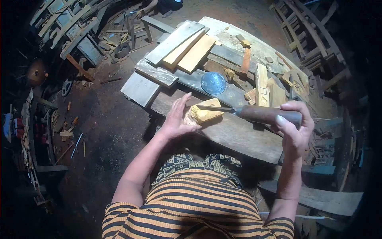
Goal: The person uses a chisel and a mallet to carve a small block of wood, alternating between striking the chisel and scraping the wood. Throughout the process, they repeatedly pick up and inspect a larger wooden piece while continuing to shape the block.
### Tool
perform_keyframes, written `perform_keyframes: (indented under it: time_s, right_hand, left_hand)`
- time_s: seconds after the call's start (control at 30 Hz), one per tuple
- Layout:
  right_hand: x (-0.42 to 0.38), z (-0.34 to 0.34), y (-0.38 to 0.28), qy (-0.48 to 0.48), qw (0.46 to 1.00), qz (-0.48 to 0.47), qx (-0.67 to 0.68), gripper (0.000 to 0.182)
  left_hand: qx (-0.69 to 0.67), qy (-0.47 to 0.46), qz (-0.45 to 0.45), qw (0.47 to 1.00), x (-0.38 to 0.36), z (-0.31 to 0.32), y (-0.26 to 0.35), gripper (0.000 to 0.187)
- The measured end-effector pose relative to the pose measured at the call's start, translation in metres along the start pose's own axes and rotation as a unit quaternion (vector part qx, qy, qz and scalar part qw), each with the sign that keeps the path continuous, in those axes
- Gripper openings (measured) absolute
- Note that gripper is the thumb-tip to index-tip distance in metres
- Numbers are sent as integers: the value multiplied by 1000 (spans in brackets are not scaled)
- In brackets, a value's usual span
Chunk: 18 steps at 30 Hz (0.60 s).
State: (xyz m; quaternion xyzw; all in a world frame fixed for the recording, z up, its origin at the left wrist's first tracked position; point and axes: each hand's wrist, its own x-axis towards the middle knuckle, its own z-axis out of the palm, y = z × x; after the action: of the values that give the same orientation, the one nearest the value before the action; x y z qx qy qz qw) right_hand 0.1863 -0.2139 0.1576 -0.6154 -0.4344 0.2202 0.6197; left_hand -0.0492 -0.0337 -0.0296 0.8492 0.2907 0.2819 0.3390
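A small yellow wood block [210, 114] lies on the bench plank [238, 137] near its front edge. My left hand [177, 119] rests against the block's left end, thumb and fingers spread around it. My right hand [296, 125] is wrapped round the thick brown wooden handle of a chisel [264, 114]. The chisel's narrow blade points left and lies across the top of the block. Just behind the block is a round dark blue disc [213, 83].
Pale boards [175, 42] are stacked at the bench's back left. Offcuts and an upright-grained wood piece [262, 85] lie at the right. Wooden racks [310, 32] stand at the upper right. Part of another person [149, 7] shows at the top.
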Motion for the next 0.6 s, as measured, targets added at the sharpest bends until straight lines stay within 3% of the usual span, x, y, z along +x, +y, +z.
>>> perform_keyframes:
  time_s: [0.17, 0.33, 0.53, 0.6]
  right_hand:
    - [15, 13, 6, -71, 996, 39, -22, 26]
    - [22, 17, 12, -89, 993, 17, -80, 25]
    - [36, 25, 2, -125, 986, 17, -110, 22]
    - [44, 32, -8, -187, 964, -91, -168, 23]
  left_hand:
    - [-55, -10, -50, 997, -4, -8, 4, 104]
    - [-76, -24, -71, 994, -3, -11, 8, 97]
    - [-117, -49, -45, 991, 26, -25, 33, 98]
    - [-222, -67, -5, 973, 50, -30, 52, 99]
